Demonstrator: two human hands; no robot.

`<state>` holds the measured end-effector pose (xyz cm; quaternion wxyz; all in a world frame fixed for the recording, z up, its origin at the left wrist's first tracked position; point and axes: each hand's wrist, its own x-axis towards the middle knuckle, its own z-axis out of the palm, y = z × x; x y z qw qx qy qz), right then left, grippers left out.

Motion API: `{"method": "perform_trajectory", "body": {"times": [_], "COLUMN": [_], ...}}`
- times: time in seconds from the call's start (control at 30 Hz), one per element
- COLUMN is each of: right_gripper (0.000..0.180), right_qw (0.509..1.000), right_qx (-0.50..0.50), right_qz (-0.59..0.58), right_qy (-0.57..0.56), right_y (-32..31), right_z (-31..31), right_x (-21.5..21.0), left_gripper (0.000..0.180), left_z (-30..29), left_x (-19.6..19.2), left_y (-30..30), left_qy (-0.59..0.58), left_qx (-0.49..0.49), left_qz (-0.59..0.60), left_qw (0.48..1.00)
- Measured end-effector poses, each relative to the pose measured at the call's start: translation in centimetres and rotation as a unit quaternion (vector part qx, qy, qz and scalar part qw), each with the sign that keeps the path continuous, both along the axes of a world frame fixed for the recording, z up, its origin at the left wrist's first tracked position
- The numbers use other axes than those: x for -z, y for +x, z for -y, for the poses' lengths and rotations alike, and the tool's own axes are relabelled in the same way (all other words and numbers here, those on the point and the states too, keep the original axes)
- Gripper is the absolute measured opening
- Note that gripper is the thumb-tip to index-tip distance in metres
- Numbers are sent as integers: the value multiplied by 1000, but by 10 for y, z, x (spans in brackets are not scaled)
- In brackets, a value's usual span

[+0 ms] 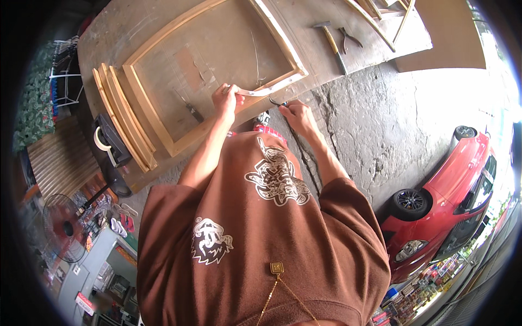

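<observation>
A rectangular wooden frame lies flat on the worktable in front of me. Along its right side and near edge runs a thin white strip. My left hand is closed on the strip's loose end at the near edge, fingers pinched together. Just right of it, my right hand is wrapped round a small dark tool with a curved tip. The tip points at the near edge, close to the strip. Most of the tool is hidden by my fingers, so its kind is unclear.
Inside the frame lies a screwdriver. Wooden slats are stacked left of it. A hammer and pliers lie at the table's right, near more wood pieces. A fan stands left; a red car is parked right.
</observation>
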<state>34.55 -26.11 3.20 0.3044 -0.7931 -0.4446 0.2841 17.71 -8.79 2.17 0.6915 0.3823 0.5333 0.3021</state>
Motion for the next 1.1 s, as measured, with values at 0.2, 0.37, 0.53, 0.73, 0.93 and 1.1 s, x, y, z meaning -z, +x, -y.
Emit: {"method": "perform_trajectory", "body": {"times": [0.2, 0.37, 0.53, 0.73, 0.93, 1.1], "right_gripper": [34, 35, 42, 48, 46, 55], "right_qw": [989, 971, 983, 975, 927, 951], "right_qx": [-16, -30, -47, 1, 14, -4], "right_qz": [145, 220, 150, -157, -337, -237], "right_qy": [14, -85, -95, -155, -165, -196], "right_y": [10, 3, 14, 38, 44, 42], "right_z": [-17, -37, -41, -39, -35, -25], "right_x": [-10, -32, -16, 5, 14, 3], "left_gripper": [9, 8, 22, 33, 38, 32], "left_z": [1, 6, 8, 16, 11, 3], "left_x": [0, 13, -1, -13, 1, 10], "left_y": [4, 9, 11, 20, 19, 28], "left_qy": [21, 64, 160, 271, 329, 297], "left_qx": [1, 29, 223, 302, 349, 325], "left_qz": [-33, -26, -169, -282, -314, -261], "left_qw": [999, 997, 947, 869, 820, 859]}}
